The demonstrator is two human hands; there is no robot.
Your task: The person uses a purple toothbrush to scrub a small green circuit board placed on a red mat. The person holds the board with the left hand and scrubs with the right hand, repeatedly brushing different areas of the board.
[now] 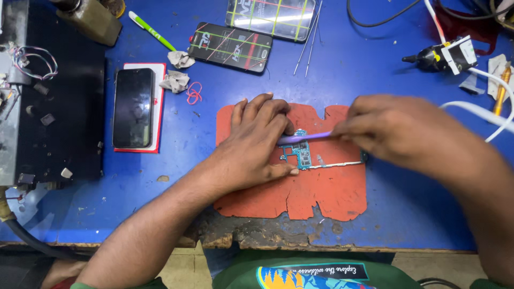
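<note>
While the left hand [256,142] pins the circuit board [301,154], right hand [399,131] grip clenched around a purple tool [302,138]

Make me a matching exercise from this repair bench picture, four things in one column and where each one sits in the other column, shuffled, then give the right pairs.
Things:
1. circuit board
2. black phone
3. green pen
4. tweezers

Places:
A. on a red-edged white card, left of the mat
B. far side of the table, beside the green bottle
C. on the orange mat, pinned by the left hand
D. right of the two boxed screen protectors

Pairs: 1-C, 2-A, 3-B, 4-D
</note>
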